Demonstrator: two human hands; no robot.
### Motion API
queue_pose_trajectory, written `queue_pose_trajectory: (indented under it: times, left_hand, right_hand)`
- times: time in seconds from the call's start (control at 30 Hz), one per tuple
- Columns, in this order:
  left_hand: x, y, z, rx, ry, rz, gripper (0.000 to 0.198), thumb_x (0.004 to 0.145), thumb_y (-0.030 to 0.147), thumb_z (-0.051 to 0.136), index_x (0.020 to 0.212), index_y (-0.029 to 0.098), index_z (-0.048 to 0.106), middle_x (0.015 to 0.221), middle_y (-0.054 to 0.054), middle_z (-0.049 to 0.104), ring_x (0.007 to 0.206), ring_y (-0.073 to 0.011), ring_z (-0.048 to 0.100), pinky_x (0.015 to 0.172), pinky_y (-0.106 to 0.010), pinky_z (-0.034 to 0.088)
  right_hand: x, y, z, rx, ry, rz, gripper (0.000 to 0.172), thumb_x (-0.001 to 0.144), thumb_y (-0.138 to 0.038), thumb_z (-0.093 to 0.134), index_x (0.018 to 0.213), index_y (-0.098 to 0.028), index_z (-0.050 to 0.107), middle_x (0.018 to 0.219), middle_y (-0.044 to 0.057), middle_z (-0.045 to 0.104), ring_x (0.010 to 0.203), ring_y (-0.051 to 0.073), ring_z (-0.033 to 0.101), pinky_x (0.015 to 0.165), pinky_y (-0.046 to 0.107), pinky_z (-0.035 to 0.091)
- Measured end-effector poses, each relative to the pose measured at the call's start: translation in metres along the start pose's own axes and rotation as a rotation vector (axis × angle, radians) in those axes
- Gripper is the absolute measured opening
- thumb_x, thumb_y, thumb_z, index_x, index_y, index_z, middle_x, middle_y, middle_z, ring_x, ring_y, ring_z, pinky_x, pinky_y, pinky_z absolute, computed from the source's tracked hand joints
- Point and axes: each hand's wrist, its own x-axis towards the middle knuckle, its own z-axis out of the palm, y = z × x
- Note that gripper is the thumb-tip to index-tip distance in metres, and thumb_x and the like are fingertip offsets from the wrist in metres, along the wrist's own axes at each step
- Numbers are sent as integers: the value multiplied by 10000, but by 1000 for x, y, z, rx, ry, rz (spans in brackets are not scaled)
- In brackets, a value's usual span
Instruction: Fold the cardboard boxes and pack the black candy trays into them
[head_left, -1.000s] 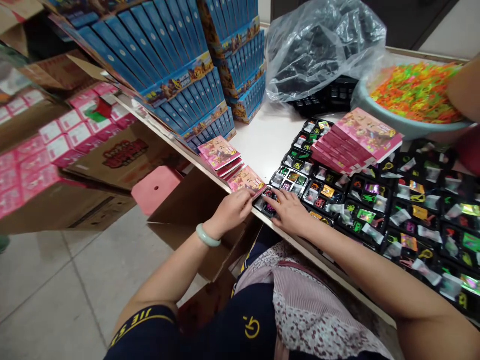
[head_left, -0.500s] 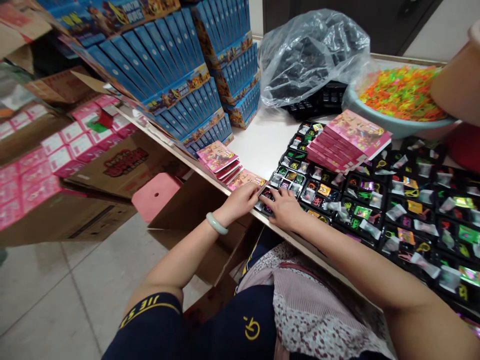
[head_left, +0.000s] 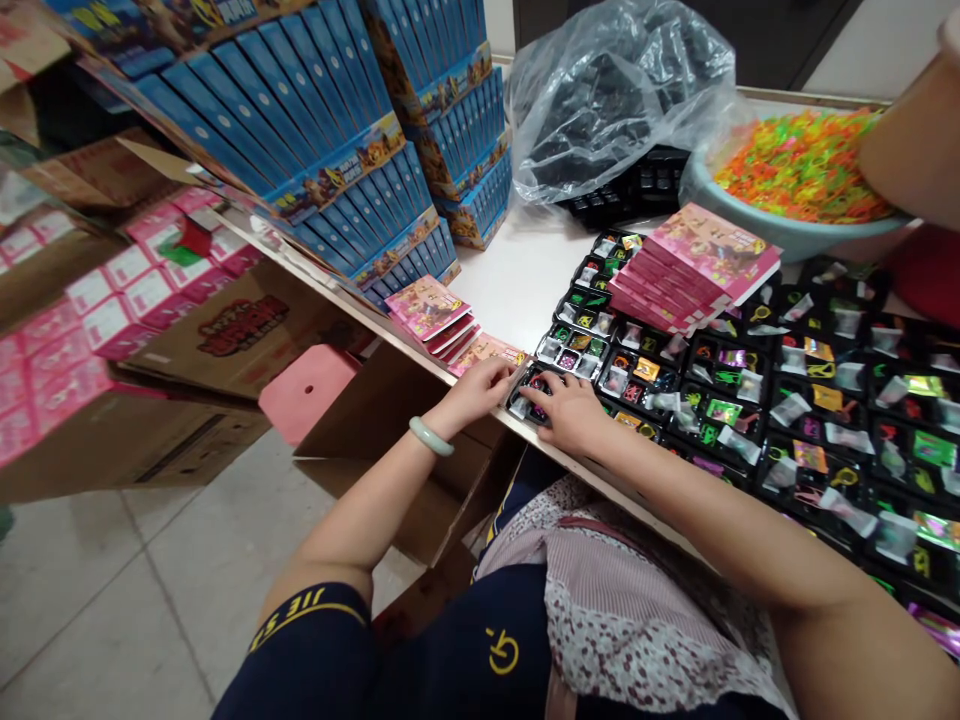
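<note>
Though unclear, right hand (head_left: pixel 574 415) atop tray (head_left: pixel 527 388).

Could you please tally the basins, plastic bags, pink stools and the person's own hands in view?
Basin: 1
Plastic bag: 1
Pink stool: 1
Hands: 2 (left hand, right hand)
Total: 5

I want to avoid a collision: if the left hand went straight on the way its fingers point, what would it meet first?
Probably the small black tray under the right hand: the left hand lies just beside it, though depth is unclear.
</note>
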Motion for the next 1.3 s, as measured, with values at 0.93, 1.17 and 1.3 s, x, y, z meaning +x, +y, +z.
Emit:
queue_pose_trajectory:
  times: [0.93,1.17,1.3]
  left_hand:
    - [16,-33,-11,-448,-238,-128,277,754,356,626,684,143,464,950,-59,636,607,-75,527,493,-183,442]
    - [18,-23,-1,-483,-221,-123,258,743,348,631,685,147,480,796,-15,599,576,-69,481,489,-175,416]
    - [17,-24,7,-459,-181,-79,231,738,316,621,673,140,487,812,-20,606,585,-67,481,504,-174,415]
  right_hand:
    - [6,4,18,102,162,15,595,805,-363,584,1384,-280,480,1422,107,464,1206,348,429,959,487,354]
    - [14,-11,24,96,223,62,555,810,-347,612,1315,-146,506,1422,171,443,1200,365,427,961,499,371]
    - [8,-8,30,139,296,43,516,827,-351,644,1275,-128,520,1421,187,428,1284,344,372,993,470,365]
